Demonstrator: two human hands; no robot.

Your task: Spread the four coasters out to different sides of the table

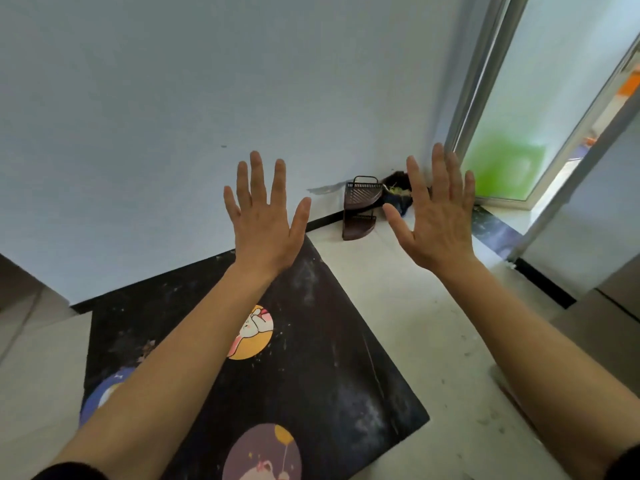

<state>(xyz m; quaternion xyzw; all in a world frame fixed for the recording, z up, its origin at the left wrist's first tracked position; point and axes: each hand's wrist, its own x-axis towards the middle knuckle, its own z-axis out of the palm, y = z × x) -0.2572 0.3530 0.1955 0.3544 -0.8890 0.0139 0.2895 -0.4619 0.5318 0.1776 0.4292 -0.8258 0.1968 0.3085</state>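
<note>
Black mat (311, 358): lay on the floor; no coasters or counter showed.
Left hand (263, 220): spread wide, empty.
Right hand (440, 216): spread wide, empty.
Risk: with the view off the counter, a reach could miss.

Two bare forearms w/ bare left hand (265, 230) & right hand (440, 223); no rings, watch or gloves visible. Dark, prob. black sleeves (74, 472) pushed up near elbows, fabric looks soft/knit; cuffs partly cut off by frame edge.

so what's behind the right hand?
The right hand covers part of a dark bowl-like container with yellowish contents in the floor corner, beside a brown corner rack. The container's right side is hidden.
</note>
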